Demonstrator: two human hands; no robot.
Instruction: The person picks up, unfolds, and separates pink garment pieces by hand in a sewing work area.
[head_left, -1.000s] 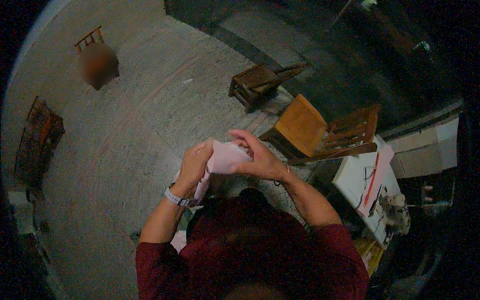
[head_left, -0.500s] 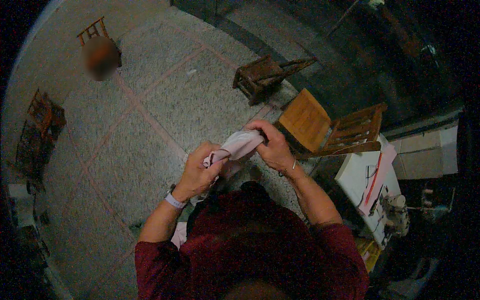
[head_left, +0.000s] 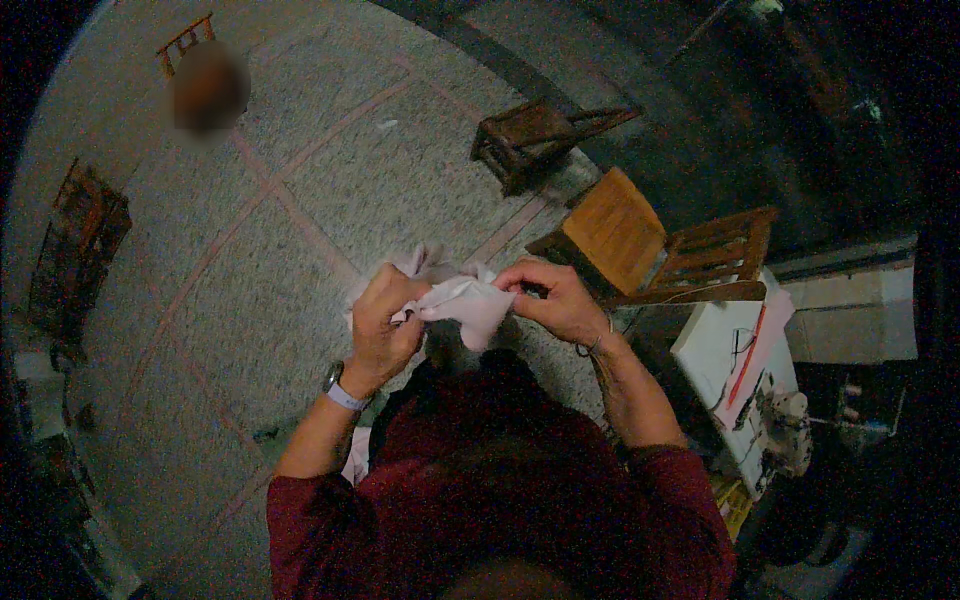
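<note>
A pale pink, crumpled piece of cloth (head_left: pixel 462 308) hangs between my two hands in front of my body. My left hand (head_left: pixel 385 322) is closed round its left end, and part of the fabric bunches up beyond that wrist. With finger and thumb, my right hand (head_left: pixel 553 298) pinches the right end. A small dark bit shows on the cloth beside the left fingers; what it is I cannot make out. The left wrist wears a watch and a pale band.
A white sewing table (head_left: pixel 705 345) stands at the right, bearing a sewing machine (head_left: pixel 788 430), pink fabric with a red strip, and glasses. Near it is a wooden chair (head_left: pixel 617 230). A darker wooden stool (head_left: pixel 525 140) stands farther off, and more wooden chairs (head_left: pixel 85 235) line the left.
My left hand has moved slightly left and the right hand slightly lower. The cloth, twisted tight before, is now more spread, with folds showing beyond my left hand.
</note>
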